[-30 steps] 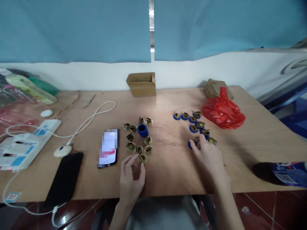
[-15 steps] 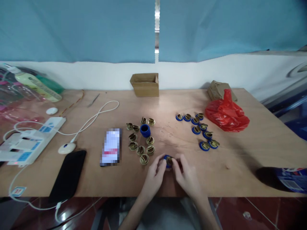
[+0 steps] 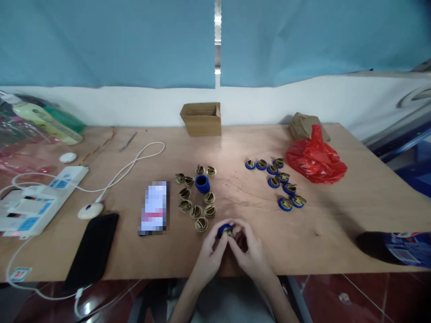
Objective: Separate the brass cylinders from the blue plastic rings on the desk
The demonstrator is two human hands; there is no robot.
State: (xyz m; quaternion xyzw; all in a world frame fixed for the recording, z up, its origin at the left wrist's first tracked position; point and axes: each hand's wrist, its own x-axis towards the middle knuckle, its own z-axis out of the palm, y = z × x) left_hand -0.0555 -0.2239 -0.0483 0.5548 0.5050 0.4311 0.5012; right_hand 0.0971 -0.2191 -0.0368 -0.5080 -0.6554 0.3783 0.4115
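Observation:
Near the table's front edge, both hands hold a round brass fitting with a blue ring [image 3: 222, 230] around it. My left hand [image 3: 210, 252] is closed on its left side, thumb on top. My right hand [image 3: 248, 252] grips it from the right, its thumb meeting the left one at the brass part. Fingers hide most of its underside. Left of the hands lie several brass fittings [image 3: 201, 224] without blue rings, around a stack of blue rings [image 3: 202, 184]. Farther right, several brass fittings seated in blue rings [image 3: 285, 204] rest on the table.
A phone with a lit screen [image 3: 155, 208], a black phone [image 3: 92, 251] and a power strip [image 3: 50, 202] with white cables lie left. An open cardboard box [image 3: 202, 120] stands at the back. On the right are a red plastic bag [image 3: 316, 157] and a dark bottle [image 3: 397, 248].
Both hands have shifted slightly left and closer together, and the fitting with its blue ring moved with them. The two thumbs now meet on it. The view has moved slightly.

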